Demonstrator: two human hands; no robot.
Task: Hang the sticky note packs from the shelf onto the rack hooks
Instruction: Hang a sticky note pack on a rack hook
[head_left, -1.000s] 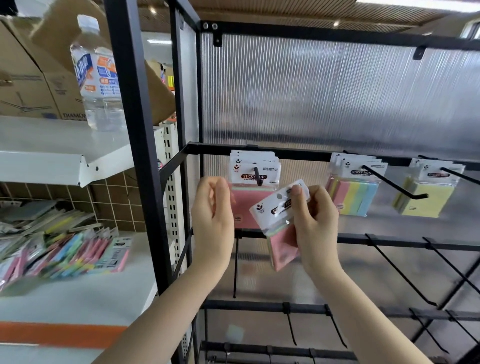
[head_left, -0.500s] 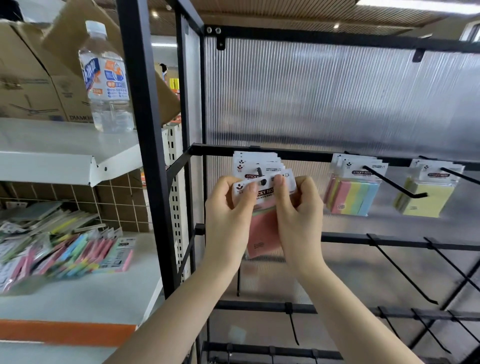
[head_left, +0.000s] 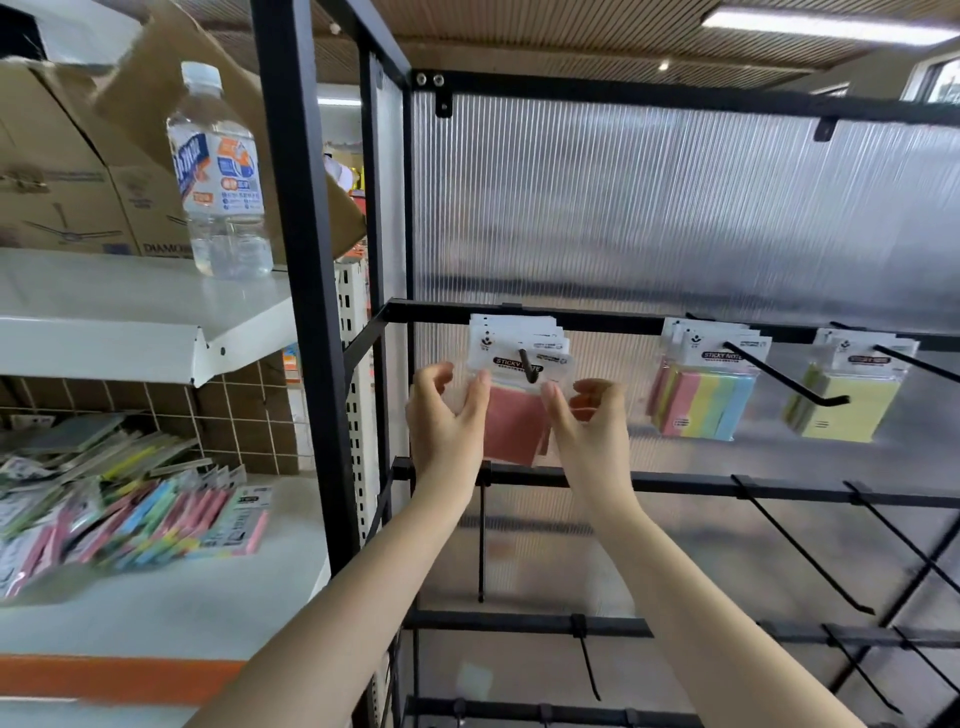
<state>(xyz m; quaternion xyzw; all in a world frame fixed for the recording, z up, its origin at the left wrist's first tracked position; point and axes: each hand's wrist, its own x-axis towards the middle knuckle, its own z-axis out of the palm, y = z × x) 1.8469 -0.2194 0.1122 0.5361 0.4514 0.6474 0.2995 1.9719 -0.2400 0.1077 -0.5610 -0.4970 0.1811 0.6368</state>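
A pink sticky note pack (head_left: 511, 426) hangs at the front of a stack on the leftmost hook (head_left: 529, 366) of the rack's top bar; the hook tip pokes through its header hole. My left hand (head_left: 444, 426) is at the pack's left edge and my right hand (head_left: 592, 431) at its right edge. The fingers of both are loosely curled, with fingertips at or just off the plastic sleeve and no grip that I can see. A pile of loose sticky note packs (head_left: 130, 514) lies on the white shelf at the left.
Multicolour packs (head_left: 701, 400) and yellow packs (head_left: 841, 405) hang on two hooks to the right. Bare black hooks (head_left: 800, 545) stick out from the lower bars. A water bottle (head_left: 221, 176) and cardboard boxes (head_left: 57, 171) stand on the upper shelf beside the black rack post (head_left: 301, 260).
My right hand brought the pink pack up to the leftmost hook, both hands threaded it on, and now the fingers have loosened and drawn apart from the hung pack.
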